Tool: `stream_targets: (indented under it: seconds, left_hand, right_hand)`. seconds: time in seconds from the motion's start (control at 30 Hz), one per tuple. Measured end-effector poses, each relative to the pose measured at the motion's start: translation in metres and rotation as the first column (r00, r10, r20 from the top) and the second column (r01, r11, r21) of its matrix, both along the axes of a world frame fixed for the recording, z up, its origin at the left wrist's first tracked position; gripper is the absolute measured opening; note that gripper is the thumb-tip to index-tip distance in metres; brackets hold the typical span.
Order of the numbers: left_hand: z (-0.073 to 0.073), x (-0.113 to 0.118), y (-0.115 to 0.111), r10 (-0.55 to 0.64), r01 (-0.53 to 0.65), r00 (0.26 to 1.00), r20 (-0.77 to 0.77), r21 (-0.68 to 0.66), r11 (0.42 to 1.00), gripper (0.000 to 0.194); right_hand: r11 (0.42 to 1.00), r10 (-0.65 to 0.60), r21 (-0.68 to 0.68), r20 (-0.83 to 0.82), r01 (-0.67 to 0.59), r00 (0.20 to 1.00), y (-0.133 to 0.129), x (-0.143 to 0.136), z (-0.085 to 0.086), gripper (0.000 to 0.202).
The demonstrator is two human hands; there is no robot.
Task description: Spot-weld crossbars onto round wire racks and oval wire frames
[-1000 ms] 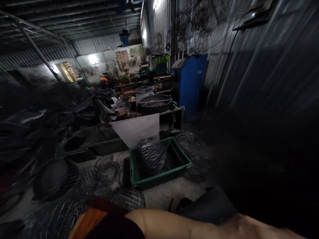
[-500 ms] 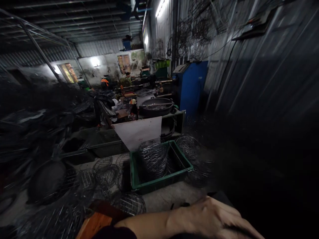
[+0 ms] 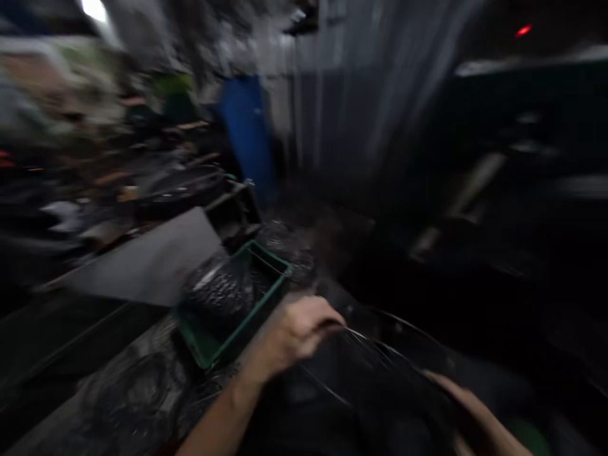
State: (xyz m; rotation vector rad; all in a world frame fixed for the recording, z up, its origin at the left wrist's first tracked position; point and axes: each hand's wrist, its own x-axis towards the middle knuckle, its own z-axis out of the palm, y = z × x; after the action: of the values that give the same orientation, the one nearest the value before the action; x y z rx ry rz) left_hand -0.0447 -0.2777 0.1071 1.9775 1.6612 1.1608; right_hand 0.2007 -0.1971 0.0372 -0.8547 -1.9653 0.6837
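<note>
My left hand is closed around the edge of a curved wire frame, low in the middle of the head view. The frame's thin bright wires run right from my fingers; its full shape is lost in blur and darkness. At the lower right, my right hand lies along the frame's far end, its fingers dark and smeared. Beyond my left hand stands a green crate, holding a stack of wire pieces.
A pale board leans behind the crate. Farther back stands a tall blue cabinet. Blurred wire coils lie on the floor at the lower left. A dark machine-like shape fills the right side.
The view has swung right, so the crate and cabinet sit farther left. My left hand now grips the wire frame, and my right hand has come into view.
</note>
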Motion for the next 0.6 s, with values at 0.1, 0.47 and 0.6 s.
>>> stream_targets:
  seconds: [0.1,0.47,0.6]
  left_hand:
    - [0.003,-0.015,0.012,-0.089,0.093,0.990,0.111,-0.024,0.995,0.015]
    - [-0.062,0.028,0.089,-0.183,0.183,0.975,-0.126,-0.014,0.983,0.019]
    - [-0.091,0.023,0.117,-0.106,0.103,0.991,-0.086,-0.044,0.994,0.017]
  right_hand:
    - [0.993,-0.117,0.035,0.031,0.116,0.993,-0.016,0.024,0.005,0.018]
    - [0.927,-0.336,0.257,0.242,0.274,0.910,0.000,0.033,-0.013,0.030]
    - [0.911,-0.381,0.280,0.286,0.304,0.879,0.010,0.028,-0.019,0.025]
